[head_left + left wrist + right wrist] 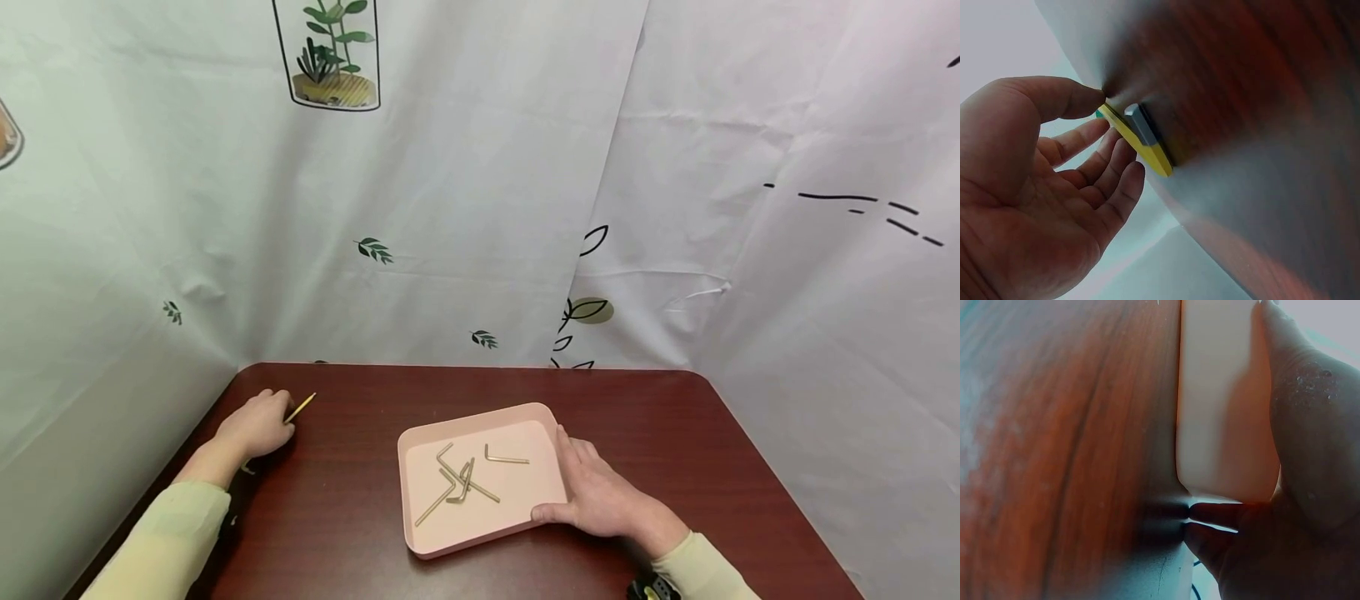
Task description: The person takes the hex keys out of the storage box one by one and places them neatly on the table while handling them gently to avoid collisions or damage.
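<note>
The left hand (258, 423) pinched a slim yellow hex key (303, 406) near one end, the thumb tip pressed on it and the other fingers loosely bent, spaced a little apart behind it. All this lay at the far left part of the brown table (337, 500); whether the key touched the wood could not be told. Its long axis ran obliquely, the free end pointing away from the person and to the right; the left wrist view showed a dark grey, bar-like part beside the yellow length.

The right hand (596, 492) was spread wide around the near right corner of the pink tray (517, 496), thumb at the near rim, fairly straight fingers against the right side. The tray's long axis ran left to right, slanted so that the right end sat farther away. Inside, several L-shaped hex keys (507, 459) pointed various ways, most overlapping left of one lying apart.
</note>
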The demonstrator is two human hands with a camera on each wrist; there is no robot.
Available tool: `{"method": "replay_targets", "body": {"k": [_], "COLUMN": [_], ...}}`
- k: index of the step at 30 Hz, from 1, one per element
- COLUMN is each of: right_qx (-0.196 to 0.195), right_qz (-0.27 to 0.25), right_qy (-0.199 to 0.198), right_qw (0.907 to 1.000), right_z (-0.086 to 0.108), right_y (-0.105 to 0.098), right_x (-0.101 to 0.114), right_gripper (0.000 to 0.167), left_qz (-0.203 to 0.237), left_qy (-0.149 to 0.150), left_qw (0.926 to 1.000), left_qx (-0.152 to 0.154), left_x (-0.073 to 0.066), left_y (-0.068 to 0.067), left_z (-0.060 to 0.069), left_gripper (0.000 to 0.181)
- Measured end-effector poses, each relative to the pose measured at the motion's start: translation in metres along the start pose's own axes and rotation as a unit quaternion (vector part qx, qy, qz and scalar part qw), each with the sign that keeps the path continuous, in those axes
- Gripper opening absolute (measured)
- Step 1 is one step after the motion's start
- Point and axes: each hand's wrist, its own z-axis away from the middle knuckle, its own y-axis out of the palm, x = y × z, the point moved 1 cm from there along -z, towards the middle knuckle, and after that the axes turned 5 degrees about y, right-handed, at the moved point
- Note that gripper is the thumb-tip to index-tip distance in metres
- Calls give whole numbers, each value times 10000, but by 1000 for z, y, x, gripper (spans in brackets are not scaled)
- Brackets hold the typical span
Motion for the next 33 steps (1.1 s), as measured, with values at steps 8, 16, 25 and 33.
{"method": "replay_targets", "body": {"k": [8,16,25,33], "right_qx": [-15,-45,-61,-46], "right_qz": [-31,-19,-20,8], "right_qy": [-33,-42,-38,-34], "right_qw": [10000,10000,10000,10000], "right_z": [-1,-1,-1,-1], "right_y": [-1,-1,-1,0], "right_x": [1,1,1,1], "right_gripper": [139,139,139,139], "left_qz": [-22,-24,-61,-62], "left_qy": [181,429,529,569], "left_qw": [9992,9977,9962,9963], "left_qx": [-362,-520,-684,-641], "left_x": [-5,-17,-29,-39], "left_y": [5,6,3,4], "left_z": [-1,-1,-2,-5], "left_gripper": [39,45,46,48]}}
